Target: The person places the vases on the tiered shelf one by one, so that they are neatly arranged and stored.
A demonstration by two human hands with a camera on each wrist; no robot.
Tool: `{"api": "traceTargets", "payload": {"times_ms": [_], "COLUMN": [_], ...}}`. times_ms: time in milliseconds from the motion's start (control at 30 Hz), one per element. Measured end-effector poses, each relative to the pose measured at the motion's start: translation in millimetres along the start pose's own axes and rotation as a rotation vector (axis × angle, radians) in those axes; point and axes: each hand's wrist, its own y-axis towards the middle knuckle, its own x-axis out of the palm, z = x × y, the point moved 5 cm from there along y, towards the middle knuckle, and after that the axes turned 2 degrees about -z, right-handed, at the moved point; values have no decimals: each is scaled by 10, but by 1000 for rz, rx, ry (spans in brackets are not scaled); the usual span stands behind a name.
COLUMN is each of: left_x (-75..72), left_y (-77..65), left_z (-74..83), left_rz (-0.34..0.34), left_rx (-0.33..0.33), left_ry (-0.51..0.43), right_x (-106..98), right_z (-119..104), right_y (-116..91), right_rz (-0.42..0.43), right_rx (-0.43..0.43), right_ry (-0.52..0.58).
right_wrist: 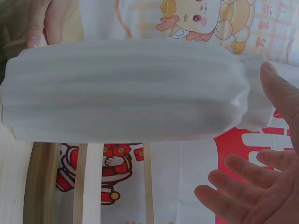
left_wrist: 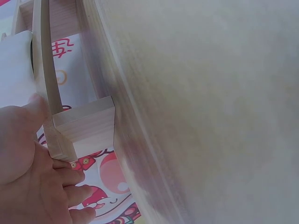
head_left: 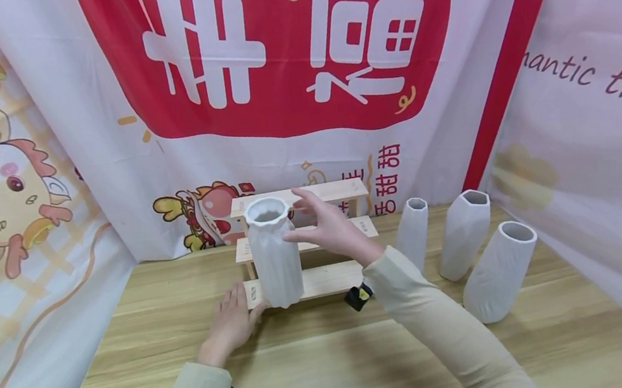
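Note:
A white ribbed vase (head_left: 277, 262) with a scalloped rim stands upright at the left end of the lowest tier of a three-tier wooden stand (head_left: 332, 279). At that tier's left corner, my left hand (head_left: 232, 318) grips the board, thumb at the front edge and fingers around the end; the board end (left_wrist: 63, 147) shows between them in the left wrist view. Beside the vase's neck is my right hand (head_left: 328, 224), fingers spread and thumb close to the neck. The right wrist view shows the vase body (right_wrist: 121, 91) side-on, with the right hand's fingers (right_wrist: 238, 182) apart from it.
Three more white vases stand on the wooden table to the right: a slim faceted one (head_left: 413, 230), a wider faceted one (head_left: 465, 234) and a rounded one (head_left: 501, 271). Printed cloth (head_left: 283, 50) hangs behind the stand and along both sides.

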Motion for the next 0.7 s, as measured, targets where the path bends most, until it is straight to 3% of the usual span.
{"api": "traceTargets", "payload": {"times_ms": [700], "left_x": [29], "left_y": [12], "left_z": [-38], "left_rz": [-16], "left_rx": [-9], "left_ry": [-15], "right_x": [-459], "right_z": [133], "right_y": [-324], "right_rz": [104], "right_rx": [23], "right_ry": [53]}}
